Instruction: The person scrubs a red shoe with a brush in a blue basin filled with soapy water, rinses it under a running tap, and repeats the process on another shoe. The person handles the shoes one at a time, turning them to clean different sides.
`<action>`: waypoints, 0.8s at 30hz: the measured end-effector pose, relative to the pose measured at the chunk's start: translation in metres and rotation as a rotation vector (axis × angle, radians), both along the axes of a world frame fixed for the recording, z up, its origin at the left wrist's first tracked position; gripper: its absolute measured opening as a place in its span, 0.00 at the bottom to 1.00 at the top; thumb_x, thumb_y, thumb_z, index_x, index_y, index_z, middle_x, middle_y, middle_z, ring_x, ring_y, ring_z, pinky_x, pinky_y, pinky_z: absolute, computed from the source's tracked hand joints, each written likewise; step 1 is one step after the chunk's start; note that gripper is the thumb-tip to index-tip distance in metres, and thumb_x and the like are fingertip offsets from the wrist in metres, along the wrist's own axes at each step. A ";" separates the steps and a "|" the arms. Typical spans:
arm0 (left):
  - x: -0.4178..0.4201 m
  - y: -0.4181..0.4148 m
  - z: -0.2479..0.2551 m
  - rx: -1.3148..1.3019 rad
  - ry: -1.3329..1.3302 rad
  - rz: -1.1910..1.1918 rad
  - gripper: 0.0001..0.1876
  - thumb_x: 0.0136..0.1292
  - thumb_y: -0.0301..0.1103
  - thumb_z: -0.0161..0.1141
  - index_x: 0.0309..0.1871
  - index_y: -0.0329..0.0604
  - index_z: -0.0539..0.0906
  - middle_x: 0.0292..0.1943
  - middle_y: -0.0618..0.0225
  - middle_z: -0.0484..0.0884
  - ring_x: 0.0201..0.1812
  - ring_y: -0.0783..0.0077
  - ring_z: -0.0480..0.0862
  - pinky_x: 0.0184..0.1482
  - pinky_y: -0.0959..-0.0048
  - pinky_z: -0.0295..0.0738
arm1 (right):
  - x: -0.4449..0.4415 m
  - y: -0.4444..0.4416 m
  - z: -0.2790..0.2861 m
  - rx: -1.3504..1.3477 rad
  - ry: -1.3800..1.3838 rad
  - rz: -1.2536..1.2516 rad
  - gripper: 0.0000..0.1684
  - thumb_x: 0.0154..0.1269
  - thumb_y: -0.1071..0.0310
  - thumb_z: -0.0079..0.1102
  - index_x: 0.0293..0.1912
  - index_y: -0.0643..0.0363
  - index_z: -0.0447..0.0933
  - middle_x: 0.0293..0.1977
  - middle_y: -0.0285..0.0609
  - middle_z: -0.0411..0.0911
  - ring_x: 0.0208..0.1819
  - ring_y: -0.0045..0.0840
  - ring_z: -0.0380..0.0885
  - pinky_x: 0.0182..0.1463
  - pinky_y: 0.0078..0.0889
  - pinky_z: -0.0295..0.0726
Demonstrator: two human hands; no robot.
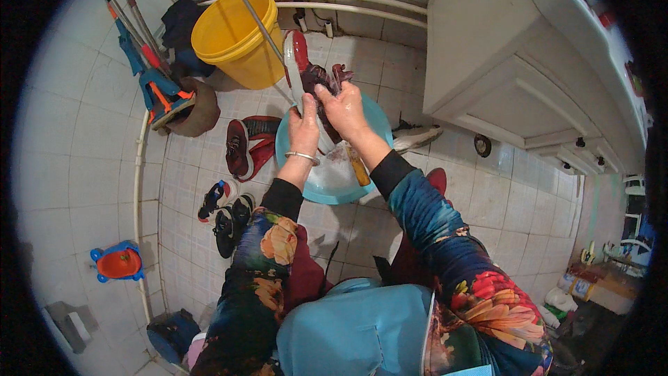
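My left hand [305, 128], with a bracelet at its wrist, grips the white sole edge of a wet dark red shoe [298, 57]. The shoe is held tilted above a light blue basin [318, 190] on the floor. My right hand [345, 107] is closed on dark red material at the shoe's upper; whether this is part of the shoe or a separate cloth I cannot tell. A brush with a yellowish handle [358, 167] leans in the basin, beside white suds [326, 175].
A yellow bucket [235, 36] with a metal pole stands behind the basin. Dark red sneakers [239, 149] and small black shoes [224, 230] lie to the left. Mops [156, 89] lean at the left wall. A white cabinet [501, 89] is at the right, a pale shoe [417, 137] nearer the basin.
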State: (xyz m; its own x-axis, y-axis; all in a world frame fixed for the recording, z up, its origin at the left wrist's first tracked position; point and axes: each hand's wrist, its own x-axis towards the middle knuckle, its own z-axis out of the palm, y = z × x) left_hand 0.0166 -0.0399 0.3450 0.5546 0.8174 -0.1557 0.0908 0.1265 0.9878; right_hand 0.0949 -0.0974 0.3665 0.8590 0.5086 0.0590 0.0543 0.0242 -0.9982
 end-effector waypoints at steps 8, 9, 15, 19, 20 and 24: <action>-0.015 0.032 0.014 -0.092 -0.292 -0.219 0.34 0.52 0.33 0.70 0.59 0.34 0.64 0.50 0.63 0.75 0.49 0.72 0.75 0.54 0.73 0.70 | 0.010 -0.015 0.002 -0.043 -0.032 0.249 0.09 0.60 0.69 0.61 0.33 0.65 0.75 0.27 0.31 0.76 0.28 0.11 0.69 0.30 0.20 0.71; -0.014 0.034 0.020 0.010 -0.291 -0.222 0.37 0.50 0.31 0.70 0.61 0.35 0.62 0.50 0.63 0.74 0.50 0.71 0.75 0.55 0.72 0.70 | 0.011 -0.019 0.001 -0.062 -0.038 0.277 0.09 0.61 0.69 0.61 0.34 0.65 0.75 0.28 0.31 0.76 0.28 0.11 0.69 0.31 0.20 0.71; -0.014 0.047 0.032 0.207 -0.324 -0.163 0.55 0.36 0.37 0.77 0.66 0.33 0.52 0.58 0.54 0.67 0.58 0.65 0.69 0.61 0.68 0.64 | 0.009 -0.026 0.005 -0.013 0.139 0.445 0.08 0.62 0.69 0.60 0.37 0.65 0.75 0.30 0.32 0.77 0.31 0.12 0.71 0.34 0.19 0.72; -0.013 0.047 0.034 0.408 -0.031 -0.027 0.49 0.36 0.42 0.76 0.60 0.32 0.59 0.54 0.53 0.69 0.54 0.62 0.71 0.58 0.68 0.66 | 0.017 -0.029 0.001 -0.122 0.072 0.477 0.09 0.61 0.69 0.60 0.38 0.64 0.76 0.29 0.31 0.76 0.30 0.12 0.71 0.33 0.19 0.73; -0.013 0.047 0.034 0.305 -0.076 0.012 0.45 0.36 0.42 0.75 0.56 0.32 0.61 0.50 0.51 0.71 0.51 0.61 0.74 0.55 0.68 0.68 | 0.017 -0.029 0.002 -0.103 -0.010 0.493 0.10 0.60 0.68 0.62 0.37 0.65 0.76 0.29 0.30 0.76 0.30 0.12 0.71 0.34 0.19 0.73; -0.016 0.064 0.027 0.248 -0.001 0.174 0.19 0.49 0.42 0.67 0.33 0.32 0.80 0.28 0.63 0.81 0.32 0.71 0.80 0.40 0.74 0.74 | 0.018 -0.033 -0.012 -0.218 -0.042 0.628 0.12 0.59 0.67 0.64 0.38 0.65 0.76 0.30 0.32 0.78 0.30 0.14 0.73 0.35 0.20 0.74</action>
